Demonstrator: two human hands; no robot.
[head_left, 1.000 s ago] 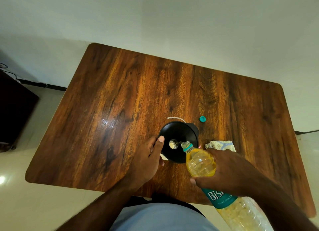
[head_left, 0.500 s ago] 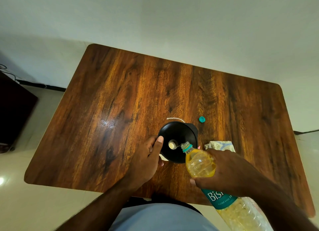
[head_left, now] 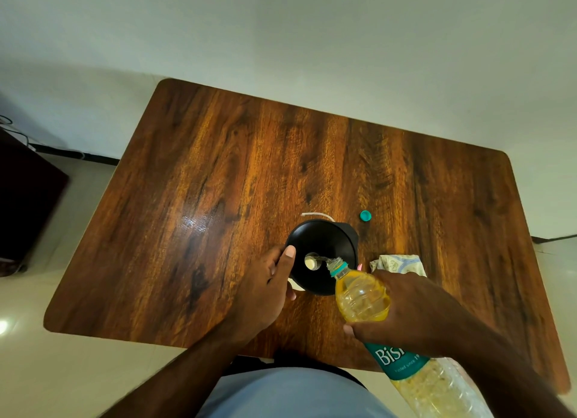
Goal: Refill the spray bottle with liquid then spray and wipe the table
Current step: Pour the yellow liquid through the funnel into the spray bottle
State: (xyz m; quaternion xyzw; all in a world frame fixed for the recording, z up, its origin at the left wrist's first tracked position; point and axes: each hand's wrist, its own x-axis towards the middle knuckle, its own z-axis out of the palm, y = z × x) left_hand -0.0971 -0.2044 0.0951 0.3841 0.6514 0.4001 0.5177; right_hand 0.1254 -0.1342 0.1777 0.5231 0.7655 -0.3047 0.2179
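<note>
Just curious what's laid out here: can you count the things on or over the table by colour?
Black: 1, the funnel
Teal: 1, the loose bottle cap
Yellow: 1, the plastic bottle of yellow liquid, tilted into the funnel
Pale patterned: 1, the cloth
White: 1, a thin tube behind the funnel
Total: 5

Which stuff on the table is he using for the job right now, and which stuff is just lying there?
In use now:
- left hand steadying the black funnel
- right hand tipping the bottle of yellow liquid into it

Lying about for now:
- teal cap
- cloth, likely for wiping later
- white tube behind the funnel
</note>
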